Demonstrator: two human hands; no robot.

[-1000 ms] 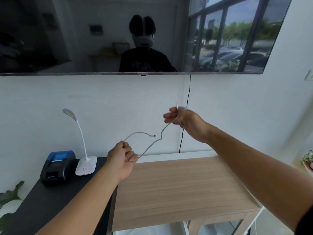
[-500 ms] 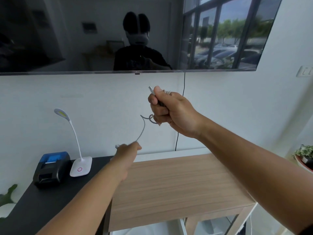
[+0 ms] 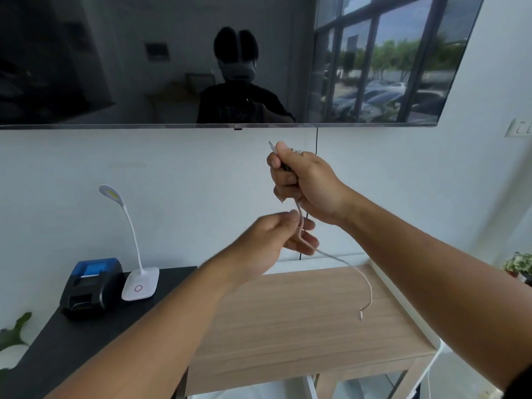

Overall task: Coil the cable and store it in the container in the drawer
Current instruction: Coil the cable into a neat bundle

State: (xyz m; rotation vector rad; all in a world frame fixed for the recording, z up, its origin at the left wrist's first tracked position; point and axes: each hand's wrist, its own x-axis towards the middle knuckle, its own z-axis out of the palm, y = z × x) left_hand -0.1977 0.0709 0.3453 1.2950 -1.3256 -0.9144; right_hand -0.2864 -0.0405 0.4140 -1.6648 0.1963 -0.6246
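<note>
Right hand [image 3: 305, 184] raised, fist closed; left hand [image 3: 270, 243] just below, fingers [image 3: 305, 224] pinching.

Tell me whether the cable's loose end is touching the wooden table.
Cannot tell. In the head view the cable hangs from the left hand, and its plug tip appears over the wooden table; the single view does not show contact or a gap.

The right hand [image 3: 305, 185] hides most of the cable [image 3: 365, 283] in its fist. The left hand [image 3: 270, 243] is motion-blurred. At six o'clock the counter [image 3: 302, 326] is cut off.
</note>
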